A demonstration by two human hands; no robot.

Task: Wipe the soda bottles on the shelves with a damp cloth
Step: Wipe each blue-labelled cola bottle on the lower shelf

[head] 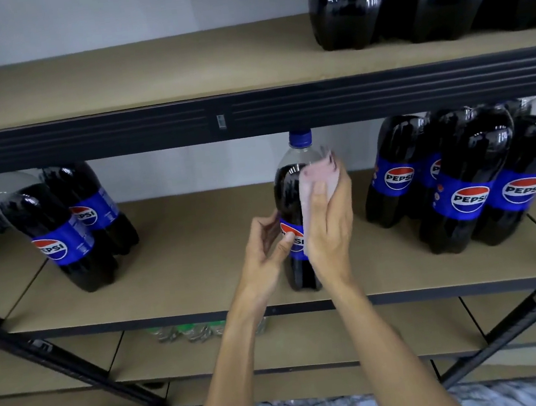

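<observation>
Soda bottle (288,197), tall clear plastic full of dark cola, with a blue cap (300,138) and a glossy blue label (293,238), stands alone near the front edge of the middle shelf (197,245), a flat tan board on a dark metal frame. The person's left hand (264,254) curls round the label band, thumb on the logo. The right hand (330,229) grips a soft pink cloth (315,176), pressing it to the bottle's upper right side. Likely risks: smooth plastic, once damp, could slip from the steadying hand. A hard sideways wipe could tip the tall bottle off the front edge or into the neighbouring bottles (467,185) at right.
</observation>
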